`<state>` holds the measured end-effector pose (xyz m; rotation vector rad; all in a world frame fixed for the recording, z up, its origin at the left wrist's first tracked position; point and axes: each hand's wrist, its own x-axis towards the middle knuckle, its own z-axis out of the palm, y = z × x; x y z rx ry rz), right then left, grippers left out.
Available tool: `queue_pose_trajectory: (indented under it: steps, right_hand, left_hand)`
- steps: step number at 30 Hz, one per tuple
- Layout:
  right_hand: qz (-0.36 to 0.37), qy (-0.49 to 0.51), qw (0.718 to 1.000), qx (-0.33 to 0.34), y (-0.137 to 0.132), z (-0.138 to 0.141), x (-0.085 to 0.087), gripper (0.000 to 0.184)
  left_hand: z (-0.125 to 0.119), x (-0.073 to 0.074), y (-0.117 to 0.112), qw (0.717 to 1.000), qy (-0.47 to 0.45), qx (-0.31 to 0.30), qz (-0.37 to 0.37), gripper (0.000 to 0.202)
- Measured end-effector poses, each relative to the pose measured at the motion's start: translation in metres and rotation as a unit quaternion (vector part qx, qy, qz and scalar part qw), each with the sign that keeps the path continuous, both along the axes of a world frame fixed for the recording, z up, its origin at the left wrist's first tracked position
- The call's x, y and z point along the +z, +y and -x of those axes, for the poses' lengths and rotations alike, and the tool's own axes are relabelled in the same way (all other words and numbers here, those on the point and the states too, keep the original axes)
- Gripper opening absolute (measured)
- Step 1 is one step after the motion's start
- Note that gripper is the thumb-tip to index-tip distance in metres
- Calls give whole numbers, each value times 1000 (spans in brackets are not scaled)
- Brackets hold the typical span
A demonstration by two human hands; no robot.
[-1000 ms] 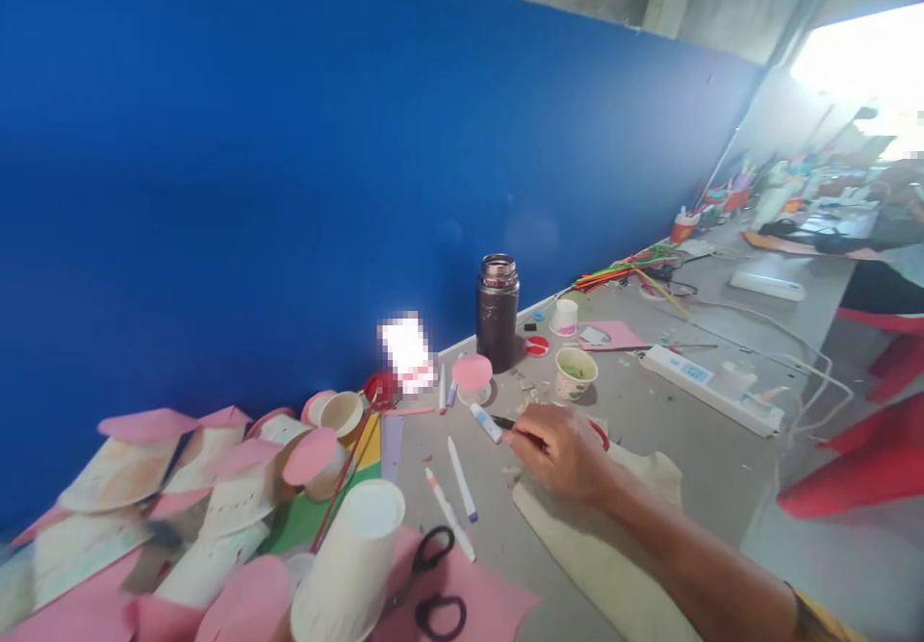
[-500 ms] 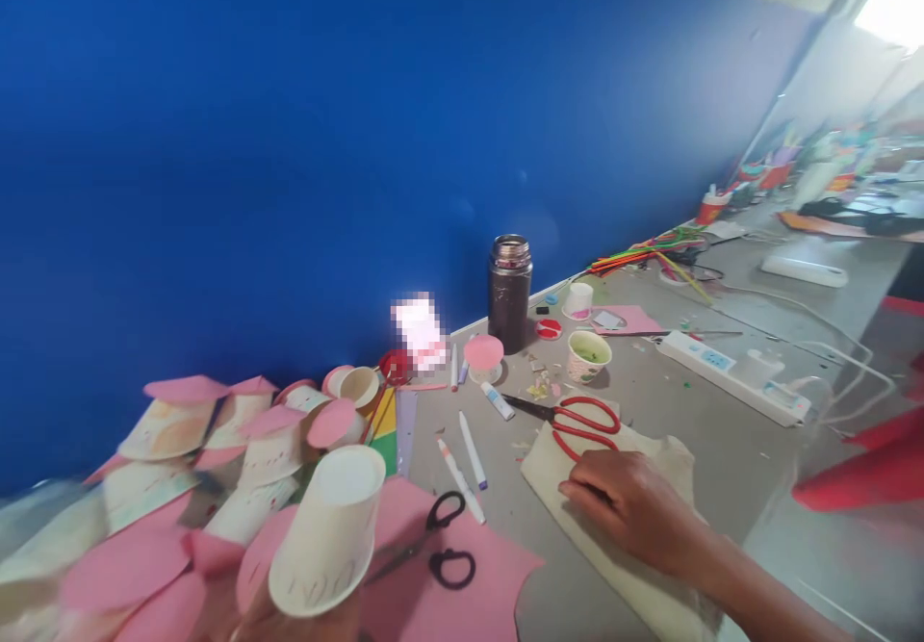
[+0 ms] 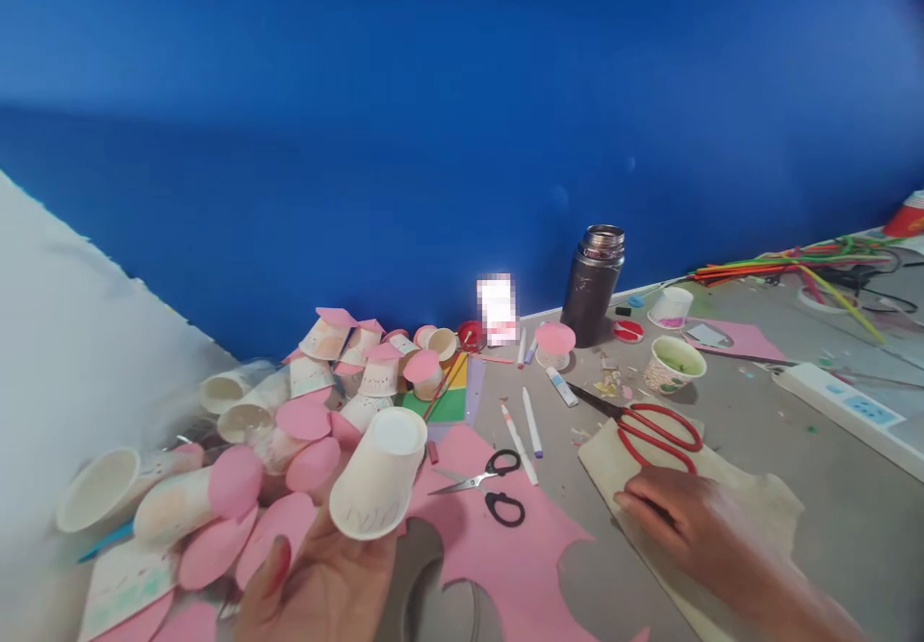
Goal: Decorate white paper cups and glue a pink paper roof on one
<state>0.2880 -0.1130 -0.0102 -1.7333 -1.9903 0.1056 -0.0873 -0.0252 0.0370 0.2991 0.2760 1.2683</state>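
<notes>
An upside-down white paper cup (image 3: 375, 488) with small marks near its rim sits on the fingers of my left hand (image 3: 318, 575), which is palm up. The thumb stands apart from the cup, and the fingertips are hidden under it. My right hand (image 3: 685, 526) rests curled on a folded cream cloth (image 3: 751, 517); what its fingers hold, if anything, is hidden. Just beyond it lie red-handled scissors (image 3: 656, 435). Black-handled scissors (image 3: 498, 483) lie partly spread on cut pink paper (image 3: 498, 555) between my hands.
Paper cups with pink discs (image 3: 289, 421) are heaped at the left. A dark flask (image 3: 596, 286) stands near the blue wall (image 3: 361, 141). Also about are markers (image 3: 532, 421), a glue tube (image 3: 561, 387), a green-lined cup (image 3: 675, 363), a power strip (image 3: 852, 411) and coloured sticks (image 3: 765, 267).
My view has swung left, so the table things appear further right. More of my left palm and thumb shows below the cup. My right hand stays curled on the cloth.
</notes>
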Motion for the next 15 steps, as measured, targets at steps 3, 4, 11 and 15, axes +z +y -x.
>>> queue_pose_trajectory:
  steps: [3, 4, 11, 15]
  right_hand:
    - [-30, -41, 995, 83, 33, 12, 24, 36]
    - [-31, -70, 990, 116, 50, 19, 33, 36]
    - [8, -284, 940, 189, 187, 98, 55, 23]
    - [-3, -297, 934, 201, 228, 128, 40, 27]
  left_hand:
    - [5, 1, -2, 1000, 2, -26, 17, 42]
    - [6, 1, -3, 999, 4, -26, 22, 41]
    - [11, -2, -18, 1000, -15, 12, 22, 41]
    - [27, -12, -22, 999, -39, -4, -26, 39]
